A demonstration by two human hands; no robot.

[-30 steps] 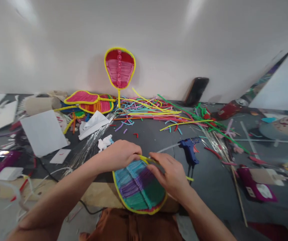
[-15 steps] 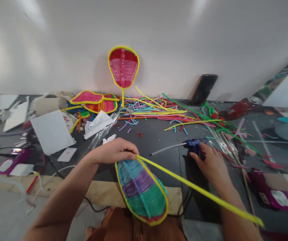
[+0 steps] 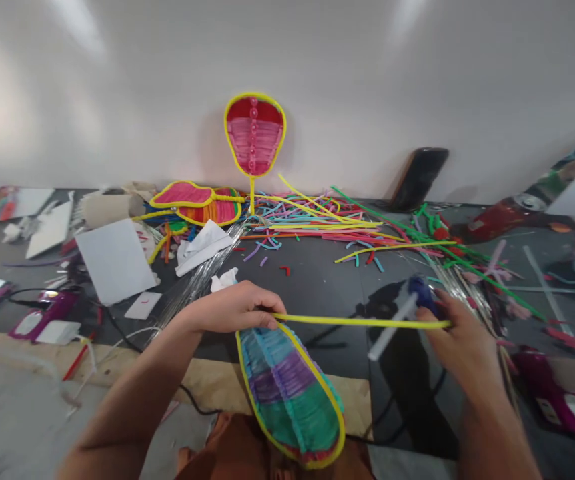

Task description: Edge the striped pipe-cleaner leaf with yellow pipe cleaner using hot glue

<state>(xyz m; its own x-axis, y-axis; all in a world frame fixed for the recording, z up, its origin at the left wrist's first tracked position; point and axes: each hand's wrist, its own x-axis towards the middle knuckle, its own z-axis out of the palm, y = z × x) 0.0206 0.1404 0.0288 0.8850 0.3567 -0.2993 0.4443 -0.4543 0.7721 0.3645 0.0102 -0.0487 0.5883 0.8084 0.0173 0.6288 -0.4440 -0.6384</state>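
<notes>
My left hand [image 3: 240, 308] is closed around the narrow top of a leaf-shaped panel [image 3: 292, 393], wound in blue, purple and green with a yellow fuzzy edge. From those fingers a yellow pipe cleaner [image 3: 362, 322] stretches straight to the right. Its far end overlaps my right hand [image 3: 460, 337]; whether the fingers also pinch it, I cannot tell. That hand is closed on a dark blue glue gun [image 3: 421, 293], blurred by motion and partly hidden. A translucent glue stick [image 3: 392, 328] juts from the gun down to the left.
A pink panel [image 3: 255, 137] stands upright against the wall, near more yellow-edged pieces [image 3: 185, 193]. Loose pipe cleaners [image 3: 317, 220] lie across the back. A phone [image 3: 420, 177] leans at the wall, with a red can [image 3: 502, 217] to its right. White paper [image 3: 116, 262] lies left.
My right hand has lifted the glue gun and moved it slightly right. The glue stick now tilts toward me. The pipe cleaner's free end has swung up from the lower right to my right hand.
</notes>
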